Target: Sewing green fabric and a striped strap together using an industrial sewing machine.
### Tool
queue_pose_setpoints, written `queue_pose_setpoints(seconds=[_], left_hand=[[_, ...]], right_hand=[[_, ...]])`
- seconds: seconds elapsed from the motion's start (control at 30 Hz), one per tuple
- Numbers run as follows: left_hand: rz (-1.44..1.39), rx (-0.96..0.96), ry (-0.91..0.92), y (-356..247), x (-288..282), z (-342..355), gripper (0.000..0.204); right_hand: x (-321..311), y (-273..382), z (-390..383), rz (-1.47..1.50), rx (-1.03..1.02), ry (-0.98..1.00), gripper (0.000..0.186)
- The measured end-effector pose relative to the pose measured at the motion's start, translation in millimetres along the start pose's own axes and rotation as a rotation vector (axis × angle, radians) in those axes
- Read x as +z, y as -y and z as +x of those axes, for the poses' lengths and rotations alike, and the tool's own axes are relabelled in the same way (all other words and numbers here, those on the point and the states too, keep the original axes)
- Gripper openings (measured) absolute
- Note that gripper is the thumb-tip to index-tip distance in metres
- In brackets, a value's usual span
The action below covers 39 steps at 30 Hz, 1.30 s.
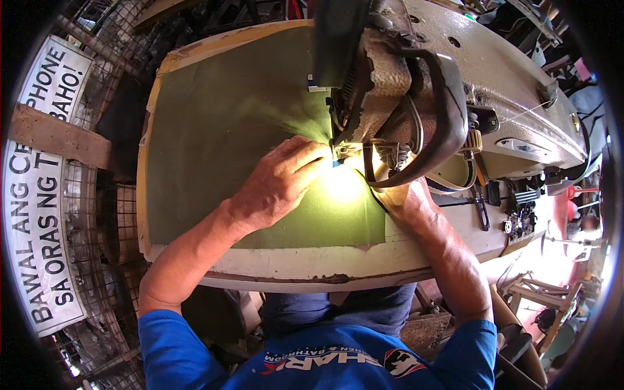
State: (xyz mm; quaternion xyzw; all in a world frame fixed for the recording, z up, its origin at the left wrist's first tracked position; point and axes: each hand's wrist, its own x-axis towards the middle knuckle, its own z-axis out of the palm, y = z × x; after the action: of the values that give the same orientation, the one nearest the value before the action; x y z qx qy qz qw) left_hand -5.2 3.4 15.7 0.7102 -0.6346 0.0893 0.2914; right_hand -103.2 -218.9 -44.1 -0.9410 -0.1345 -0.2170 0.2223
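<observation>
Green cloth [247, 123] under left hand [281, 179] fingers [320, 155].

Worn white sewing table [305, 265], olive-green cloth [221, 130] spread flat on it, grey sewing machine [455, 71] standing at right

Small sewing workshop, cluttered. Old industrial sewing machine [422, 84] sits on a worn, chipped wooden table [312, 263] covered with a green mat [221, 130]. Wire mesh wall [104, 214] and banner sign [39, 195] on left; wooden scraps [539, 299] and junk on right.
</observation>
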Motion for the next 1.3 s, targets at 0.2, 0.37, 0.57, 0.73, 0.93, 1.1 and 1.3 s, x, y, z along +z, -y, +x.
queue_pose_setpoints(seconds=[0.2, 0.37, 0.57, 0.73, 0.93, 1.1, 1.3], left_hand=[[0.002, 0.016, 0.041, 1.7, -3.2, 1.1, 0.031], [0.001, 0.012, 0.041, 0.3, -2.5, 0.5, 0.029], [0.010, 0.050, 0.040, 2.2, -1.8, 0.2, 0.022], [-0.060, -0.036, 0.044, 4.1, -2.6, -0.3, 0.019], [-0.033, -0.021, 0.036, 3.6, -0.6, -1.3, 0.021], [-0.076, -0.048, 0.018, 3.9, 1.4, -2.4, 0.021], [-0.113, -0.037, 0.007, 4.3, 0.9, -2.7, 0.022]], right_hand=[[-2.8, 6.5, 5.9, 0.072, 0.001, -0.092, 0.011], [-14.8, 16.5, 9.2, 0.042, -0.078, -0.117, 0.011], [-15.7, 17.7, 13.7, 0.070, -0.030, -0.051, 0.011], [-13.3, 16.7, 10.6, 0.098, -0.063, -0.113, 0.009], [-13.4, 18.2, 9.0, 0.088, -0.018, -0.079, 0.008], [-16.0, 20.6, 7.8, 0.021, -0.075, -0.061, 0.006], [-16.3, 21.8, 8.4, -0.030, -0.048, -0.069, 0.006]])
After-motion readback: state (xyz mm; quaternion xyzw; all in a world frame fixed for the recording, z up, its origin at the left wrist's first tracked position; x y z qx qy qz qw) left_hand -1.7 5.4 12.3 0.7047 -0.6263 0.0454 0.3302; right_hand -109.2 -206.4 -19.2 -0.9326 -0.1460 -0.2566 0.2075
